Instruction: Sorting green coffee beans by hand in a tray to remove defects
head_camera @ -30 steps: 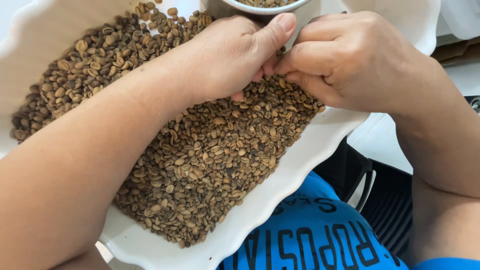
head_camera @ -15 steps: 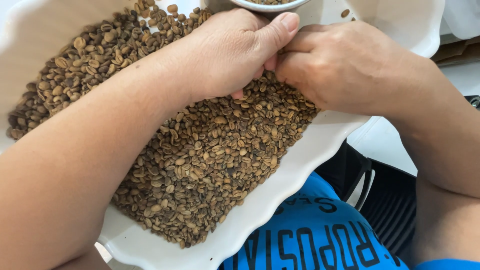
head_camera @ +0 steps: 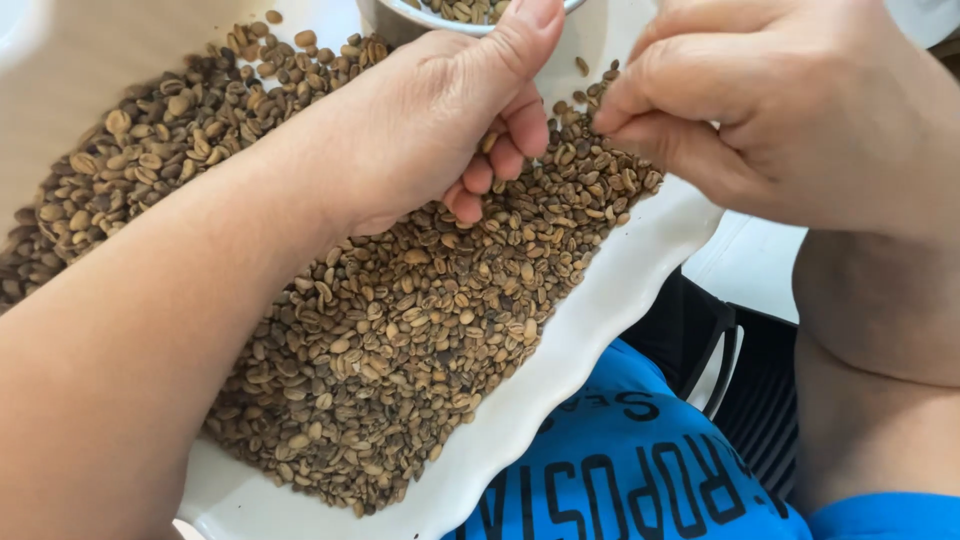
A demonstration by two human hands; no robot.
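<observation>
Sorting through brown coffee beans [head_camera: 400, 330] heaped in a white scalloped tray [head_camera: 560, 370], the left hand [head_camera: 430, 120] curls loosely over the pile, fingers half closed. The right hand [head_camera: 790, 110] pinches shut, likely on one bean, unseen. Picking singly, just above the heap, looks best. A small bowl [head_camera: 470, 12] holds picked beans.

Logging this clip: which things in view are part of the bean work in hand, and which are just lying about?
In use:
- left hand, fingers curled over the beans
- right hand, fingertips pinched above the beans
- brown beans
- white scalloped tray holding them
- small bowl of beans at the tray's far edge

Just there:
- black chair frame
- blue printed shirt
</observation>
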